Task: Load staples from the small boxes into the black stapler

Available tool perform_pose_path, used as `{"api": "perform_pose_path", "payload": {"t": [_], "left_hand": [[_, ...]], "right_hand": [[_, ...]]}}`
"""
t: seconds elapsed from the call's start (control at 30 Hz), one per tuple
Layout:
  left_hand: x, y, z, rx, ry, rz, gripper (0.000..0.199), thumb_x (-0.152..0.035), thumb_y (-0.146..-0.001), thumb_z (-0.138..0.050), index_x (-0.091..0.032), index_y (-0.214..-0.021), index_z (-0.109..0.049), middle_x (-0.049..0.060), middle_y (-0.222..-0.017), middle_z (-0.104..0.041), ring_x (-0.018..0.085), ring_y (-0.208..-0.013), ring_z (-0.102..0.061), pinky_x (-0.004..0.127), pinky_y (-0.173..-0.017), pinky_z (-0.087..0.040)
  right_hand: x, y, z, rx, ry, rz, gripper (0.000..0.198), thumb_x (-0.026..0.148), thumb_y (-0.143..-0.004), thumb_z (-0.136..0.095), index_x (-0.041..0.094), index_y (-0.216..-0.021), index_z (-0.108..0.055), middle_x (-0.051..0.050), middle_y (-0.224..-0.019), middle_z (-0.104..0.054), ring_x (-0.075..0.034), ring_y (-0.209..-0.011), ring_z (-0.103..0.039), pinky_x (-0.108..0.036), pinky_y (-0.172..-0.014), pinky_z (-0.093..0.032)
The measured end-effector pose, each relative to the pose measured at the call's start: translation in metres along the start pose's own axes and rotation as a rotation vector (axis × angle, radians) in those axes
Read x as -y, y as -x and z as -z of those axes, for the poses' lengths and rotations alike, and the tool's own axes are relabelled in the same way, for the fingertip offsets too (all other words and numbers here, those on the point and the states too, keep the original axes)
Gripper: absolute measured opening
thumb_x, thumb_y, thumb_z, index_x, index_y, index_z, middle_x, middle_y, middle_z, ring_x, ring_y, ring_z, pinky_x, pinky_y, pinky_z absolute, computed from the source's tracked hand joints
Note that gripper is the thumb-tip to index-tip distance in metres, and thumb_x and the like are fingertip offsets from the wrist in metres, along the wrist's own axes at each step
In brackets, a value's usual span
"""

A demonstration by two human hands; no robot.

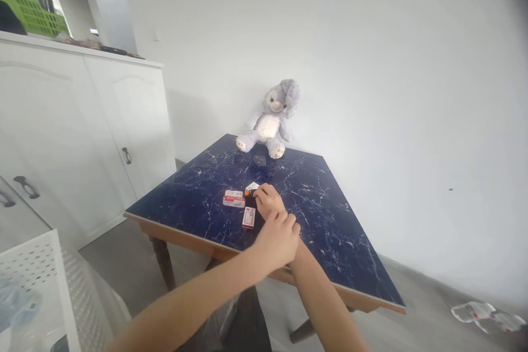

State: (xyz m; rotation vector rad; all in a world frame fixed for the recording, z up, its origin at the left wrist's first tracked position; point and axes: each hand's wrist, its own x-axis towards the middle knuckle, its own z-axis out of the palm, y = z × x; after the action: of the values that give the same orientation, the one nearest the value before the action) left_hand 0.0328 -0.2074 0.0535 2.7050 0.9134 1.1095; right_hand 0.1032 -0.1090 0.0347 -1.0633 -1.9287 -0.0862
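Note:
My right hand (268,199) reaches over the blue marbled table (330,220), its fingers closed at the edge of a small white box (252,186) with an orange patch by it. My left hand (278,237) crosses over and is wrapped round my right wrist. Left of the right hand lies a pair of flat white and red boxes (234,199), touching each other. Another small red and white box (248,218) lies nearer the front edge. A dark thing beside the right hand is partly hidden.
A grey plush toy (268,121) sits at the table's far end against the wall. White cabinets (91,132) stand at the left, and a white perforated basket (61,280) is at lower left. Clear plastic items (489,316) lie on the floor at right.

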Motion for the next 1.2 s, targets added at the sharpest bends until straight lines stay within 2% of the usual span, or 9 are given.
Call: {"api": "perform_pose_path", "payload": {"t": [0.1,0.23,0.4,0.53,0.63,0.7,0.83,0.93,1.2], "left_hand": [[-0.026,-0.006,-0.031,-0.064,-0.032,0.131,0.019,-0.034,-0.089,-0.056,-0.024,-0.092,-0.071,0.017,-0.085,-0.060,0.033,-0.090,-0.053,0.051,-0.080,-0.033],[-0.030,-0.013,-0.039,-0.062,-0.180,0.212,0.022,-0.035,-0.087,-0.058,-0.018,-0.090,-0.070,0.020,-0.088,-0.059,0.036,-0.091,-0.053,0.052,-0.074,-0.035],[-0.042,-0.005,-0.044,-0.031,-0.368,0.106,0.025,-0.035,-0.090,-0.057,-0.014,-0.089,-0.070,0.019,-0.082,-0.058,0.032,-0.085,-0.052,0.048,-0.072,-0.038],[-0.048,-0.001,-0.031,0.061,-0.298,-0.020,0.027,-0.033,-0.092,-0.054,-0.011,-0.090,-0.070,0.017,-0.079,-0.058,0.030,-0.082,-0.053,0.047,-0.072,-0.040],[-0.017,-0.011,0.004,0.069,-0.135,-0.158,0.029,-0.034,-0.096,-0.047,-0.016,-0.094,-0.070,0.015,-0.088,-0.063,0.029,-0.090,-0.056,0.046,-0.083,-0.041],[0.025,-0.018,0.031,0.017,-0.075,-0.073,0.027,-0.032,-0.096,-0.047,-0.019,-0.093,-0.071,0.014,-0.092,-0.066,0.029,-0.095,-0.056,0.046,-0.089,-0.040],[0.126,-0.016,0.068,-0.136,0.034,0.294,0.020,-0.031,-0.090,-0.057,-0.021,-0.085,-0.073,0.012,-0.093,-0.071,0.029,-0.092,-0.059,0.042,-0.087,-0.043],[0.182,-0.004,0.072,0.083,0.292,0.447,0.024,-0.039,-0.086,-0.061,-0.022,-0.085,-0.078,0.007,-0.089,-0.074,0.026,-0.085,-0.066,0.034,-0.081,-0.047],[0.206,0.004,0.057,0.151,0.432,0.540,0.036,-0.052,-0.079,-0.069,-0.020,-0.091,-0.081,0.006,-0.093,-0.077,0.023,-0.082,-0.069,0.027,-0.073,-0.048]], "right_hand": [[0.000,0.000,0.000,0.047,0.108,0.112,0.029,0.007,-0.089,-0.047,0.023,-0.080,-0.069,-0.007,-0.090,-0.065,-0.019,-0.082,-0.056,-0.034,-0.082,-0.051],[0.001,0.002,-0.001,-0.046,0.144,0.105,0.036,0.009,-0.096,-0.038,0.022,-0.093,-0.071,-0.008,-0.102,-0.067,-0.019,-0.093,-0.061,-0.033,-0.088,-0.052],[0.004,0.004,0.001,-0.206,0.037,-0.076,0.034,0.021,-0.100,-0.039,0.023,-0.116,-0.069,-0.009,-0.129,-0.062,-0.021,-0.116,-0.060,-0.036,-0.100,-0.049],[0.001,-0.001,0.012,-0.313,-0.046,-0.166,0.034,0.028,-0.100,-0.040,0.020,-0.116,-0.069,-0.011,-0.124,-0.065,-0.021,-0.115,-0.061,-0.038,-0.103,-0.047],[-0.020,-0.006,0.026,-0.483,-0.091,-0.362,0.036,0.033,-0.097,-0.042,0.017,-0.117,-0.068,-0.014,-0.115,-0.070,-0.024,-0.105,-0.065,-0.041,-0.096,-0.050],[-0.044,-0.005,0.037,-0.551,-0.137,-0.528,0.039,0.033,-0.095,-0.041,0.015,-0.115,-0.068,-0.014,-0.102,-0.073,-0.023,-0.087,-0.069,-0.039,-0.085,-0.053],[-0.096,0.009,0.052,-0.285,-0.162,-0.617,0.031,0.028,-0.081,-0.048,0.018,-0.088,-0.076,-0.008,-0.079,-0.074,-0.022,-0.075,-0.069,-0.038,-0.081,-0.052],[-0.114,0.021,0.056,-0.089,-0.254,-0.702,0.022,0.027,-0.070,-0.060,0.020,-0.080,-0.078,-0.004,-0.071,-0.074,-0.022,-0.069,-0.069,-0.036,-0.075,-0.054],[-0.091,0.021,0.035,-0.003,-0.467,-0.717,0.031,0.039,-0.071,-0.071,0.018,-0.094,-0.076,-0.004,-0.080,-0.076,-0.019,-0.066,-0.068,-0.032,-0.067,-0.054]]}}
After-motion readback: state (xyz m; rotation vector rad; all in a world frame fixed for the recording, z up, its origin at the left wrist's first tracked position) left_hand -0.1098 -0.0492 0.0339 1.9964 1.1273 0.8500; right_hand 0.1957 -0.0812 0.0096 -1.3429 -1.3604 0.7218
